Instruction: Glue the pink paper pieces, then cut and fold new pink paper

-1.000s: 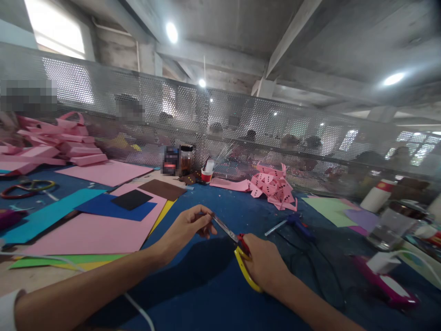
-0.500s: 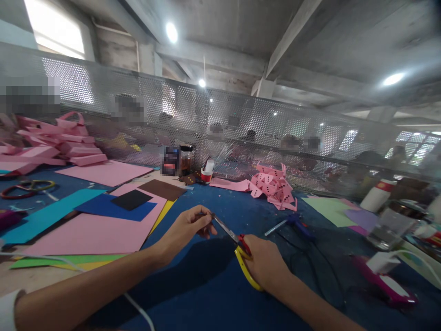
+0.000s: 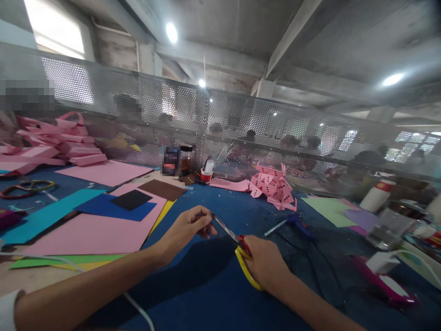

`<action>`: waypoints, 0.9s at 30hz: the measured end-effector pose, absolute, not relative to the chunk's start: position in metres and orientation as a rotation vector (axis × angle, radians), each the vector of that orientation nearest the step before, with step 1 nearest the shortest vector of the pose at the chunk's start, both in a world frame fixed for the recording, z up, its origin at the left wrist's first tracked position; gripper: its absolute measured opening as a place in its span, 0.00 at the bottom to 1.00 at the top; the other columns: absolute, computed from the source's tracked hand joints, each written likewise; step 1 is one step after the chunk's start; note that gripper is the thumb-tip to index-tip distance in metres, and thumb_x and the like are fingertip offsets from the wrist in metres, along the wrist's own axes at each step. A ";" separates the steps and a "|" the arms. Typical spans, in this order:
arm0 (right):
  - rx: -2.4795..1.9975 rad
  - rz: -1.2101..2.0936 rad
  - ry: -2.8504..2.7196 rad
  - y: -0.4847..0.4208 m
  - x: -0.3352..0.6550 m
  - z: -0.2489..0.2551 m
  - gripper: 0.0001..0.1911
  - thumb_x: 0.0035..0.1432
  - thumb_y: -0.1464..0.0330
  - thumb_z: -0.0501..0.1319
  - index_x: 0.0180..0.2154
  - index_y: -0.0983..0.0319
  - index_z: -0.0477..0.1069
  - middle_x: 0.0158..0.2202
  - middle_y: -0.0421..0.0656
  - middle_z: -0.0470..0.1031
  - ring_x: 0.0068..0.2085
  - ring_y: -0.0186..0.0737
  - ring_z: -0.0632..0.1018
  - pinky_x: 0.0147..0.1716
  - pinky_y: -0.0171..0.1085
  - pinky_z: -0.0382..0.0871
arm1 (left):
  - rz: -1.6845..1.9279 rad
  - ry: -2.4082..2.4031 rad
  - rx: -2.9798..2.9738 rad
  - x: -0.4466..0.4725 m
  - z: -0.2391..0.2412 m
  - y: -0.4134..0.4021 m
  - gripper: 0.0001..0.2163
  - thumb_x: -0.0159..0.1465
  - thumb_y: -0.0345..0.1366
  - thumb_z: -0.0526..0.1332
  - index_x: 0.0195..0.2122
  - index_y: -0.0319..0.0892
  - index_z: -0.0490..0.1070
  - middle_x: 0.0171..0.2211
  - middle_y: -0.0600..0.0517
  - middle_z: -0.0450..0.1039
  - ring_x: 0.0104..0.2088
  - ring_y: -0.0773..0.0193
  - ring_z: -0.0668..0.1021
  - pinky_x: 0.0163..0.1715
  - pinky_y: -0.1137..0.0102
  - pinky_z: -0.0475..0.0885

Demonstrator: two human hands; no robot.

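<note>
Scissors [image 3: 226,228] with a yellow and red handle are gripped in my right hand [image 3: 264,262], their blades angled up and left. The blade tips reach the fingertips of my left hand [image 3: 193,224]. Thumb and forefinger of that hand are pinched together at the tips; whatever lies between them is too small or hidden to make out. Both hands are held over the blue tabletop [image 3: 193,299]. Left of my left hand lie pink paper sheets [image 3: 103,232] with a blue sheet [image 3: 99,207] and a black piece [image 3: 132,200] on top.
A blue glue gun [image 3: 299,225] with its cable lies right of the scissors. Pink dotted paper pieces [image 3: 272,186] are heaped behind. A glass jar [image 3: 389,230] and a magenta power strip [image 3: 386,282] stand at right. Folded pink strips [image 3: 69,142] pile up far left, before a perforated metal screen [image 3: 234,110].
</note>
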State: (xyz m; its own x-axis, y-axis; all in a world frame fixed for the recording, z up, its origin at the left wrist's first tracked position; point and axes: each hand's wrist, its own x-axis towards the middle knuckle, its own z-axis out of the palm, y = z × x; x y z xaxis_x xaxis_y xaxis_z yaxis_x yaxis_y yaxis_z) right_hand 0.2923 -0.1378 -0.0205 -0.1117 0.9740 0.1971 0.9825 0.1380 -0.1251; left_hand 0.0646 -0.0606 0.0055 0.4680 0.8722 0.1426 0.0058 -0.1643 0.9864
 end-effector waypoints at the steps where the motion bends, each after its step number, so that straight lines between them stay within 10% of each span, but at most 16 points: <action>1: -1.926 -0.052 -2.180 -0.138 0.292 -0.020 0.05 0.61 0.67 0.58 0.34 0.60 0.72 0.33 0.42 0.80 0.34 0.40 0.79 0.28 0.37 0.49 | 0.928 0.792 1.547 0.065 0.006 -0.060 0.12 0.64 0.46 0.61 0.36 0.42 0.67 0.28 0.52 0.79 0.28 0.65 0.76 0.33 0.69 0.71; 27: -1.887 -0.232 -2.178 -0.136 0.292 -0.025 0.03 0.63 0.67 0.57 0.38 0.59 0.67 0.39 0.40 0.74 0.31 0.37 0.77 0.27 0.38 0.50 | 0.959 0.774 1.517 0.063 0.006 -0.060 0.12 0.64 0.46 0.62 0.36 0.42 0.68 0.27 0.51 0.78 0.27 0.65 0.75 0.31 0.70 0.70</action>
State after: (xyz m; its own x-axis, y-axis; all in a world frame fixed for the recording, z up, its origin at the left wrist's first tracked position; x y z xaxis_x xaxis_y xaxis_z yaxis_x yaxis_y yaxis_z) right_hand 0.2921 -0.1357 -0.0245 -0.1299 0.9482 0.2898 0.9880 0.1485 -0.0430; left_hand 0.0635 -0.0601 0.0061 0.4537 0.8773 0.1567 -0.0326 -0.1593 0.9867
